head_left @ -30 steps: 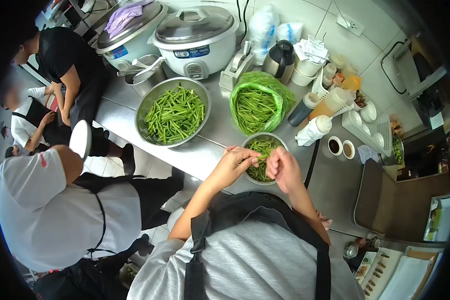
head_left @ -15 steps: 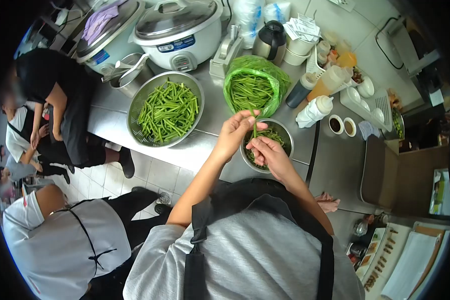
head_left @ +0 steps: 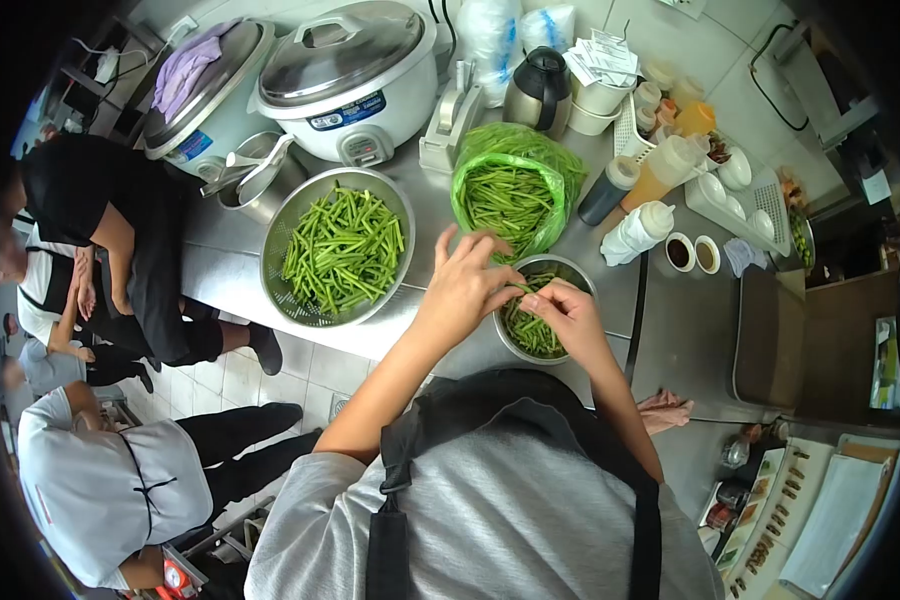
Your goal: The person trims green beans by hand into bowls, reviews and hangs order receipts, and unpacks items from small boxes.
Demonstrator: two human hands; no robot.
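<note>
Over a small steel bowl (head_left: 591,290), my left hand (head_left: 466,288) pinches a green bean (head_left: 521,288) between thumb and fingertips, its other fingers raised. My right hand (head_left: 568,316) is closed on the same bean from the other side. Much of the bean is hidden by the fingers. Bean scraps (head_left: 532,335) lie inside the bowl below. Just beyond stands a green plastic bag (head_left: 563,165), its mouth turned open on many long beans (head_left: 510,200). To the left, a perforated colander (head_left: 272,262) carries a heap of cut bean pieces (head_left: 340,250).
Two rice cookers (head_left: 345,115) (head_left: 205,120) line the back left, with a steel pot (head_left: 280,190) before them. A tape dispenser (head_left: 448,135), a thermos (head_left: 538,90) and sauce bottles (head_left: 607,185) stand behind the bag. Co-workers (head_left: 110,480) (head_left: 100,200) are at left.
Both hands have come lower and closer together over the bowl, and the bean once upright is now mostly covered by fingers. The co-worker in white has shifted at the lower left.
</note>
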